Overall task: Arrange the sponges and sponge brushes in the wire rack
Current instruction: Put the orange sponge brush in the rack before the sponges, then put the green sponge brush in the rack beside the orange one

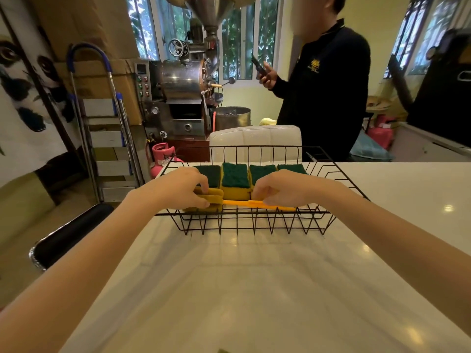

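A black wire rack [254,221] stands on the white counter [254,289]. Several yellow sponges with green scouring tops [235,175] lie side by side along the rack's back. A sponge brush lies lengthwise along the front: its yellow sponge head [215,197] is at the left and its orange handle [239,203] runs to the right. My left hand [178,187] grips the sponge head. My right hand [283,188] is closed on the handle and hides part of it.
A person in a dark top [328,85] stands behind the counter holding a phone. A white chair back [254,141] is just beyond the rack. A metal roaster [186,80], a stepladder [102,123] and a pink gas cylinder [161,159] stand at the left.
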`<state>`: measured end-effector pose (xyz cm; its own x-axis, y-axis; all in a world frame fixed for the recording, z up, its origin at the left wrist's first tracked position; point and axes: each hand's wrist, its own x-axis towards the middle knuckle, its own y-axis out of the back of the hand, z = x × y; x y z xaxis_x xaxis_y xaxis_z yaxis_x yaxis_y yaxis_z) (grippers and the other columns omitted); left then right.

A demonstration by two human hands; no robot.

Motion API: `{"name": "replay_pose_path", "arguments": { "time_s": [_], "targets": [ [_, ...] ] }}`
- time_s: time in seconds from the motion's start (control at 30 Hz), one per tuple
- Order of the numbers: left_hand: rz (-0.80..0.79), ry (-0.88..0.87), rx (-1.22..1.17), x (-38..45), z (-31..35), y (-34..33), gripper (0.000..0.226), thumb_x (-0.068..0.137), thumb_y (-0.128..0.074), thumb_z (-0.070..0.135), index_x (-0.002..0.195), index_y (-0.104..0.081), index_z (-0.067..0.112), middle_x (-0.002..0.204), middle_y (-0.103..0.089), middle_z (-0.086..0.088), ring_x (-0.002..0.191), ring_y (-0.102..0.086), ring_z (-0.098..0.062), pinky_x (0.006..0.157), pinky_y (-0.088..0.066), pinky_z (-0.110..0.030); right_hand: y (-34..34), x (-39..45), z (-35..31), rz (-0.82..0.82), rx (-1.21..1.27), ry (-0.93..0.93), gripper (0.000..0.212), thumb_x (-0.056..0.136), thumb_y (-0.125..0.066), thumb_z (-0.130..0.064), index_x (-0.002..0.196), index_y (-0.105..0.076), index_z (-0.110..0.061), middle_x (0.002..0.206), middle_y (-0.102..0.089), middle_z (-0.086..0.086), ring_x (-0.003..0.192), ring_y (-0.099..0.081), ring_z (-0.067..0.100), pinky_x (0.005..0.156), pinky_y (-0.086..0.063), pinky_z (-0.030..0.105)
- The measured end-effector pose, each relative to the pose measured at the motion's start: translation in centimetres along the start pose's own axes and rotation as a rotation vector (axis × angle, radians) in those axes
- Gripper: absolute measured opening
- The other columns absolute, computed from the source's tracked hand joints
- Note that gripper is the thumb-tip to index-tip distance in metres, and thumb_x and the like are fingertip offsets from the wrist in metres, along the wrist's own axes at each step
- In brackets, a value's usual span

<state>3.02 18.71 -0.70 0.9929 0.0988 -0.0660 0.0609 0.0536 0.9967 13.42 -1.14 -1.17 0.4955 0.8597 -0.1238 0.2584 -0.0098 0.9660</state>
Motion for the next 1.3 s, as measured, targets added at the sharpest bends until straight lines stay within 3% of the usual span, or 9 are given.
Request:
{"name": "replay_pose_path", "arguments": {
  "time_s": [0.13,0.23,0.3,0.43,0.6,0.8,0.97,1.17,1.3],
  "targets": [
    [0.101,-0.087,-0.042,-2.5,2.1,1.0,0.034,0.084,-0.054,0.035,0.116,-0.051,0.022,0.125,-0.05,-0.003,0.11,-0.046,-0.016,0.093,-0.042,-0.031,0.5,-2.6,-1.2,0.161,0.072,0.038,0.032,0.089,-0.05,-0.014,0.121,-0.051,-0.018,0.117,-0.06,0.005,0.107,-0.056,0.02,0.085,-0.045,0.024],
    [0.23,-0.232,-0.051,-5.3,4.4,1.5,0.036,0.086,-0.049,0.038,0.121,-0.046,0.028,0.127,-0.047,0.006,0.106,-0.044,-0.006,0.088,-0.04,-0.021,0.5,-5.3,-2.2,0.325,0.181,0.075,0.033,0.088,-0.051,-0.011,0.12,-0.051,-0.02,0.108,-0.061,0.002,0.1,-0.058,0.017,0.079,-0.048,0.02],
    [0.218,-0.349,-0.135,-7.3,5.8,1.7,0.041,0.084,-0.045,0.046,0.123,-0.043,0.033,0.123,-0.047,0.013,0.105,-0.047,-0.003,0.087,-0.039,-0.016,0.3,-7.3,-2.8,0.379,0.253,0.109,0.033,0.087,-0.053,-0.011,0.117,-0.051,-0.023,0.103,-0.06,-0.002,0.094,-0.059,0.012,0.075,-0.05,0.02],
    [0.038,-0.456,-0.308,-10.1,7.8,1.0,0.054,0.077,-0.041,0.061,0.128,-0.028,0.05,0.128,-0.039,0.031,0.117,-0.038,0.011,0.093,-0.035,-0.012,-0.8,-11.1,-3.4,0.245,0.326,0.11,0.034,0.084,-0.059,-0.019,0.113,-0.046,-0.033,0.105,-0.059,-0.008,0.092,-0.059,0.004,0.075,-0.052,0.022],
    [-0.109,-0.486,-0.325,-11.6,9.2,-0.8,0.063,0.07,-0.044,0.068,0.127,-0.021,0.056,0.11,-0.024,0.051,0.105,-0.029,0.03,0.077,-0.036,-0.002,-2.7,-14.9,-3.8,-0.013,0.303,0.066,0.032,0.083,-0.06,-0.022,0.11,-0.047,-0.033,0.104,-0.058,-0.011,0.093,-0.058,0.003,0.084,-0.053,0.032],
    [-0.287,-0.515,-0.3,-13.4,10.4,-1.9,0.072,0.063,-0.059,0.067,0.123,-0.02,0.062,0.128,-0.032,0.039,0.116,-0.032,0.017,0.097,-0.035,-0.014,-4.5,-18.2,-5.1,-0.223,0.284,0.03,0.043,0.071,-0.072,-0.037,0.109,-0.051,-0.032,0.1,-0.061,-0.009,0.09,-0.059,0.006,0.084,-0.051,0.034],
    [-0.367,-0.536,-0.166,-14.3,11.4,-2.4,0.075,0.063,-0.066,0.06,0.124,-0.023,0.058,0.12,-0.037,0.034,0.108,-0.033,0.015,0.09,-0.037,-0.009,-5.8,-19.4,-6.0,-0.258,0.194,0.042,0.043,0.069,-0.074,-0.038,0.105,-0.056,-0.026,0.097,-0.061,-0.002,0.087,-0.055,0.013,0.081,-0.049,0.033],
    [-0.316,-0.538,-0.118,-14.4,11.6,-3.1,0.059,0.068,-0.063,0.058,0.121,-0.04,0.046,0.112,-0.05,0.024,0.101,-0.042,0.006,0.086,-0.042,-0.013,-6.6,-19.5,-6.2,-0.237,0.2,0.045,0.024,0.073,-0.065,-0.024,0.096,-0.06,-0.024,0.086,-0.064,0.002,0.075,-0.058,0.015,0.074,-0.052,0.038],
    [-0.297,-0.525,-0.129,-13.9,11.6,-3.1,0.053,0.071,-0.062,0.055,0.119,-0.045,0.042,0.111,-0.053,0.02,0.1,-0.046,0.001,0.085,-0.045,-0.016,-6.3,-19.2,-6.1,-0.217,0.16,0.06,0.021,0.077,-0.061,-0.023,0.098,-0.059,-0.023,0.086,-0.063,0.002,0.079,-0.059,0.019,0.077,-0.051,0.043]
  ]
}}
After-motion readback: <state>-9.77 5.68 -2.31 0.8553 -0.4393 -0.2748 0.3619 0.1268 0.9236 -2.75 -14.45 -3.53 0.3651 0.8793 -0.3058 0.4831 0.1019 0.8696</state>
